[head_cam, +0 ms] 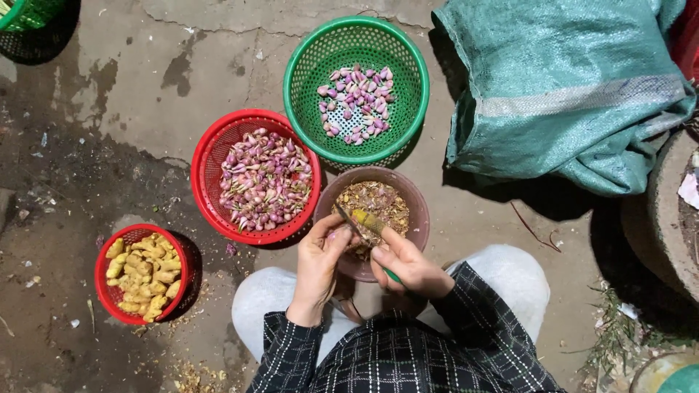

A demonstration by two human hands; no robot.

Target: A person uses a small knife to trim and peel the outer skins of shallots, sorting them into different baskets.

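While the left hand (pixel 320 258) pinches a small shallot (pixel 339 234) over the near rim of the brown bowl (pixel 415 211) of peelings, the right hand (pixel 408 266) grips a green-handled knife (pixel 368 220); shallow strokes away from the fingers suit. Red basket (pixel 211 156) of unpeeled shallots lies left, green basket (pixel 306 51) beyond.

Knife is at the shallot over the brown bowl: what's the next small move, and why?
Probably draw the knife in the right hand across the shallot pinched in the left hand, dropping skin into the brown bowl of peelings below; peeled ones sit in the green basket.
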